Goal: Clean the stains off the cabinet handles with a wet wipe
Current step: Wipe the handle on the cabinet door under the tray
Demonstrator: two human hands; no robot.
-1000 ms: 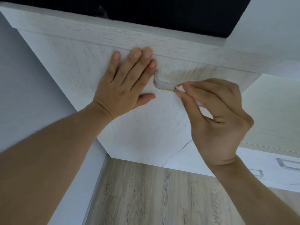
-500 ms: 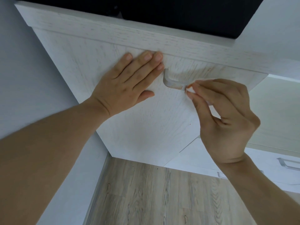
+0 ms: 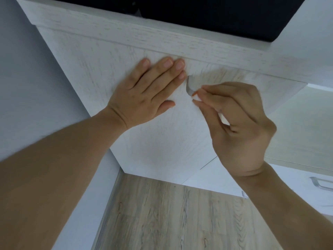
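While the left hand (image 3: 144, 91) lies flat on the white wood-grain cabinet door (image 3: 162, 141), fingers straight and close together with the thumb spread below them, the right hand (image 3: 239, 127) works at the handle (image 3: 190, 85) just right of those fingertips. Its thumb and forefinger are curled together, pinching a small white wipe (image 3: 197, 96) against the lower end of the handle; only a sliver of the wipe shows between the fingertips, and a little more white shows inside the curled palm. The handle is a grey metal bar, and only its curved left end shows, between the two hands; the rest is hidden behind the right hand's fingers. An orange mark sits right at the pinching fingertips, too small to tell whether it is on the wipe or the handle. Above both hands a wood-grain trim (image 3: 162, 40) runs across the top of the door, with a dark opening above it. Below the hands lies a pale plank floor (image 3: 171, 213). Down to the right of the right wrist, a second handle (image 3: 322, 184) sits on a lower white drawer front.
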